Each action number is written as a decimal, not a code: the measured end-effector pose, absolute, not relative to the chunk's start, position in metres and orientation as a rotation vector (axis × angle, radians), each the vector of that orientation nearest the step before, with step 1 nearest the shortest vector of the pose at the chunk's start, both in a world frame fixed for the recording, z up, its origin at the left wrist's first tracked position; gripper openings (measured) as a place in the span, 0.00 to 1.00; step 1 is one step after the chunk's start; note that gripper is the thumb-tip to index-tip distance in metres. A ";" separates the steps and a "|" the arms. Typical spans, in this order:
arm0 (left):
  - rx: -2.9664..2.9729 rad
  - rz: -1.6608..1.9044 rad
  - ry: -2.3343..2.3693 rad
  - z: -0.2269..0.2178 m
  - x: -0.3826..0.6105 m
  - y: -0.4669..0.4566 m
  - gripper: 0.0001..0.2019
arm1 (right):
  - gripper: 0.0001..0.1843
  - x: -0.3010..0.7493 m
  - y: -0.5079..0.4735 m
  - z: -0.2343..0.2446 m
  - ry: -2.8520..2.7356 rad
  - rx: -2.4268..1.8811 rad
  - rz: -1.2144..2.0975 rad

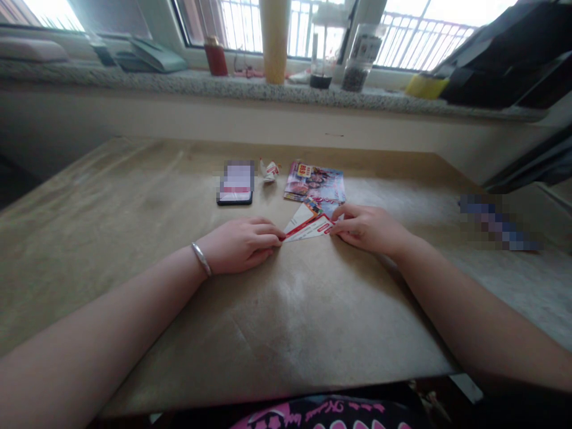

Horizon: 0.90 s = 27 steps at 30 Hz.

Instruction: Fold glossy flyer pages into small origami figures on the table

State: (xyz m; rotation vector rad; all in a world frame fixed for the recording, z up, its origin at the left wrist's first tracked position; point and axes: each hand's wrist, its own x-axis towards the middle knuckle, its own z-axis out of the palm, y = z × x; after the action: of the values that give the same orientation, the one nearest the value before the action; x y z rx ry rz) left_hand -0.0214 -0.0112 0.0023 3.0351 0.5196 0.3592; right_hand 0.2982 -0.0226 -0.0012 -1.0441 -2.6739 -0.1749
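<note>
1. Paper piece point(308, 229), folded: on the tabletop point(268, 333), between the two hands, just on the near side of the printed leaflets point(315, 182).
2. Outline: roughly a fan or triangle. Narrow tip at the left, widening toward the right and the far side.
3. Colours: mostly white. Red band slants from the left tip up toward the right, white area either side. Near white part has lines of small dark print plus small red blocks at the right end. Print too small to read.
4. Far corner: multicoloured patch, orange and dark tones. Reaches the leaflets' near edge; can't tell if it overlaps them. Number of layers: can't tell either.
5. Left hand point(243, 244): thumb and index finger pinch the narrow tip, other fingers curled in, hand low over the table. Silver bracelet point(201, 259) on that wrist.
6. Right hand point(369, 229): thumb and index finger pinch the right edge, beside the red blocks. Remaining fingers bent, partly hidden.
7. Nearby: leaflets are colourful, with a yellow label. Left of them, a small crumpled-looking white scrap point(269, 173) with red marks. Further left, a dark-edged phone point(235, 201), screen pixelated.
</note>
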 end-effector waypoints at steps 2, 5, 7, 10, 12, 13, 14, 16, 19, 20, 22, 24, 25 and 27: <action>3.035 0.352 0.522 0.003 -0.022 -0.011 0.12 | 0.11 0.299 -0.023 -0.001 -2.674 -1.060 -0.172; 3.033 0.357 0.517 0.003 -0.022 -0.011 0.12 | 0.11 0.302 -0.022 -0.001 -2.683 -1.076 -0.158; 3.034 0.365 0.510 0.003 -0.022 -0.012 0.12 | 0.11 0.305 -0.022 0.000 -2.684 -1.080 -0.145; 3.037 0.389 0.507 0.004 -0.022 -0.013 0.11 | 0.11 0.309 -0.021 0.000 -2.679 -1.081 -0.135; 3.046 0.395 0.500 0.005 -0.023 -0.013 0.11 | 0.11 0.310 -0.020 0.000 -2.686 -1.071 -0.127; 3.055 0.390 0.493 0.005 -0.023 -0.013 0.11 | 0.11 0.311 -0.020 0.001 -2.693 -1.062 -0.120; 3.065 0.382 0.485 0.005 -0.024 -0.012 0.11 | 0.11 0.311 -0.019 0.001 -2.700 -1.054 -0.111; 3.080 0.364 0.474 0.005 -0.025 -0.012 0.11 | 0.11 0.312 -0.018 0.001 -2.711 -1.040 -0.083; 3.068 0.355 0.480 0.005 -0.026 -0.012 0.11 | 0.11 0.312 -0.017 0.001 -2.708 -1.048 -0.035; 3.058 0.353 0.485 0.005 -0.026 -0.012 0.10 | 0.11 0.312 -0.017 0.001 -2.703 -1.055 -0.020; 3.035 0.354 0.489 0.005 -0.027 -0.012 0.10 | 0.11 0.312 -0.018 0.001 -2.698 -1.062 0.003; 3.015 0.353 0.490 0.005 -0.027 -0.012 0.10 | 0.11 0.312 -0.018 0.002 -2.698 -1.064 0.016; 3.004 0.355 0.492 0.005 -0.027 -0.011 0.10 | 0.11 0.312 -0.018 0.002 -2.697 -1.072 0.018; 2.977 0.356 0.495 0.005 -0.028 -0.011 0.10 | 0.11 0.313 -0.018 0.002 -2.693 -1.103 0.017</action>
State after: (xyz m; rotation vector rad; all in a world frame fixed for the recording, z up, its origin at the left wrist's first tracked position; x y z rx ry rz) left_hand -0.0280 -0.0108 0.0054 2.9768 0.4953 0.3561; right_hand 0.3133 -0.0184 0.0024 -1.1035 -2.6935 0.0171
